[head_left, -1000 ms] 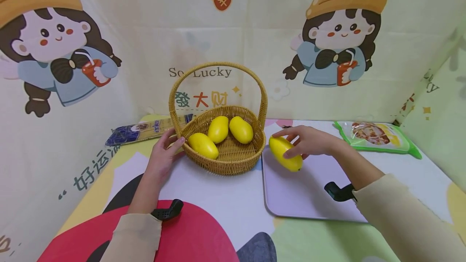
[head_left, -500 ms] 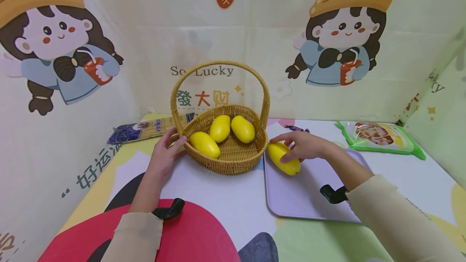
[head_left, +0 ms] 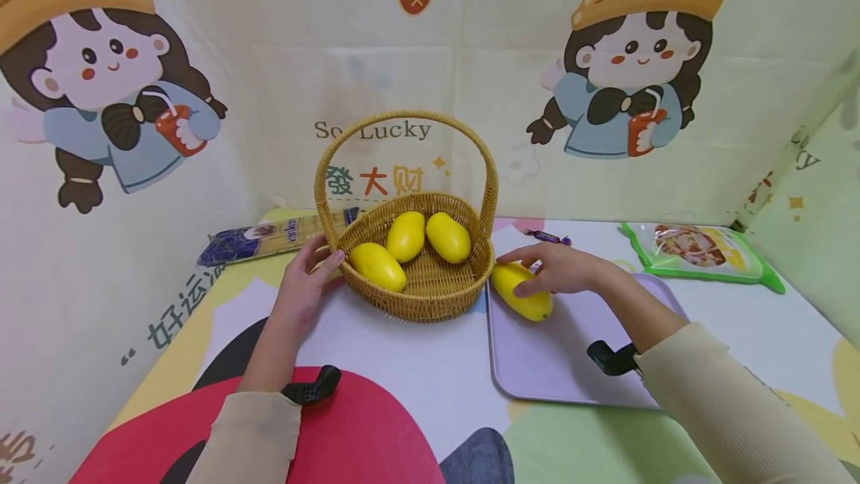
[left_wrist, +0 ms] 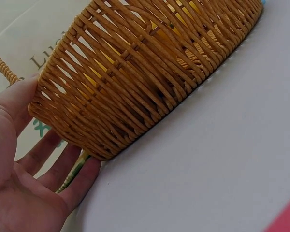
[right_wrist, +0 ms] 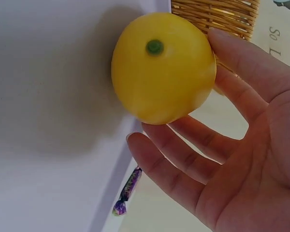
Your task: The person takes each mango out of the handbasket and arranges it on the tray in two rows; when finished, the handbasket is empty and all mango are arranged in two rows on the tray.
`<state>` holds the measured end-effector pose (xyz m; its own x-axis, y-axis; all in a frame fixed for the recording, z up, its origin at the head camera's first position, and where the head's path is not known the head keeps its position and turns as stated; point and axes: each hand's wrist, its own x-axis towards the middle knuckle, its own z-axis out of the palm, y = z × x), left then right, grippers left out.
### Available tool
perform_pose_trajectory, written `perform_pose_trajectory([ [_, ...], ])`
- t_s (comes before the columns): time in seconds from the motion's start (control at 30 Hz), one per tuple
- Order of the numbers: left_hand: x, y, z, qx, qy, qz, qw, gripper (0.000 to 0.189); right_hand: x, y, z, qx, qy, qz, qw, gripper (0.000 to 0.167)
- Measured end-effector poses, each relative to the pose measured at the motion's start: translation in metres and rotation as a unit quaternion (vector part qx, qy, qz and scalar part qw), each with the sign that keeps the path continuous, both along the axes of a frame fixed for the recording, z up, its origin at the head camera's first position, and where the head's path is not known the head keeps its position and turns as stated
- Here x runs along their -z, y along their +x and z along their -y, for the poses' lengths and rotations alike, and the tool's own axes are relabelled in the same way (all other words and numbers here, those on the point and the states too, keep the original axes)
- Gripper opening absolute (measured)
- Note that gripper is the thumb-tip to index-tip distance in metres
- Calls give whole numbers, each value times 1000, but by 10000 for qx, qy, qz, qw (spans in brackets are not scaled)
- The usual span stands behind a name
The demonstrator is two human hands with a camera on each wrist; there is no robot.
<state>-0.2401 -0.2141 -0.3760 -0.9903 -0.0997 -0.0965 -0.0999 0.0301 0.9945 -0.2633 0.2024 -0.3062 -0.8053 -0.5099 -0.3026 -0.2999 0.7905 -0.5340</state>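
Note:
A yellow mango (head_left: 522,297) lies at the left edge of the lilac tray (head_left: 571,364), gripped by my right hand (head_left: 564,269) between thumb and fingers. Its green stem end shows in the right wrist view, where the other fingers spread below it. To the left stands a wicker basket (head_left: 430,308) with a tall hoop handle. Inside it are three more mangoes: one at the left (head_left: 378,267), one at the middle back (head_left: 406,237) and one at the right (head_left: 449,238). My left hand (head_left: 309,282) holds the basket's left side, thumb at the rim, fingers against the woven wall (left_wrist: 121,87).
Behind the basket on the left lies a blue and gold food packet (head_left: 262,239). A small purple wrapped candy (head_left: 547,237) lies beyond the tray. At the back right is a green-edged food bag (head_left: 702,256). A printed cloth wall (head_left: 470,81) stands behind.
My right hand has lowered the mango toward the tray's left edge and shifted slightly left. The purple candy has come into fuller view. My left hand keeps its hold on the basket.

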Motion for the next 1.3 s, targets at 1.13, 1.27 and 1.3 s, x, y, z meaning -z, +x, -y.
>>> perform_pose_trajectory([
  [1.13, 0, -1, 2, 61, 29, -30, 10000, 65, -14, -1, -3, 214, -313, -555, 9977, 57],
  [1.27, 0, -1, 1, 61, 33, -50, 10000, 65, -22, -2, 2, 175, -424, -644, 9969, 53],
  [1.3, 0, -1, 1, 62, 38, -51, 10000, 65, -25, -2, 4, 150, -449, -683, 9965, 52],
])
